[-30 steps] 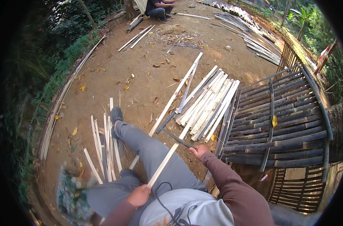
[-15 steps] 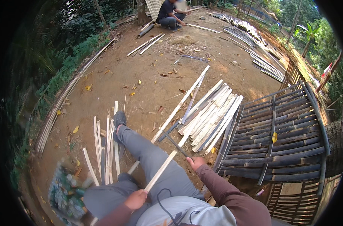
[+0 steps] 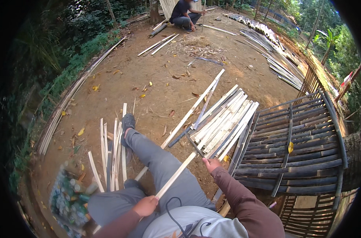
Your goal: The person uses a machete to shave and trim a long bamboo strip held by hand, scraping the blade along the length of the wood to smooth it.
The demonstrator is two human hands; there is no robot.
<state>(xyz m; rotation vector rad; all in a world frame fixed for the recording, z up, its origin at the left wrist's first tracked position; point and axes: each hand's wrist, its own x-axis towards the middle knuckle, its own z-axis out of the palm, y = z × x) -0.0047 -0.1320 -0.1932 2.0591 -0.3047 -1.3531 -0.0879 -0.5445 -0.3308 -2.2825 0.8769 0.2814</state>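
Down on the bare dirt ground [image 3: 121, 87], a person sits with one grey-trousered leg [image 3: 156, 162] stretched forward. The left hand [image 3: 145, 206] is closed around the near end of a long pale bamboo strip [image 3: 176, 174], fingers wrapped tight on it, low in front of the lap. That strip slants up and to the right, crossing above the thigh, toward the right hand [image 3: 211, 164]. The right hand grips the handle of a dark knife [image 3: 194, 145], fingers clamped on it, with the blade pointing up and left and meeting the strip near its upper part; whether the edge bites into the bamboo is too small to tell.

Just beyond the knife lies a fan of split bamboo slats [image 3: 226, 121], pale and laid side by side, with one longer pole [image 3: 196, 105] running diagonally along their left edge. To the right, a dark woven bamboo panel [image 3: 303, 146] rests on the ground. Left of the outstretched leg, a smaller bundle of thin strips [image 3: 113, 150] lies beside the shoe [image 3: 127, 122]. A heap of bottles [image 3: 69, 194] sits at the lower left. Far off, another person [image 3: 184, 14] crouches near more poles.
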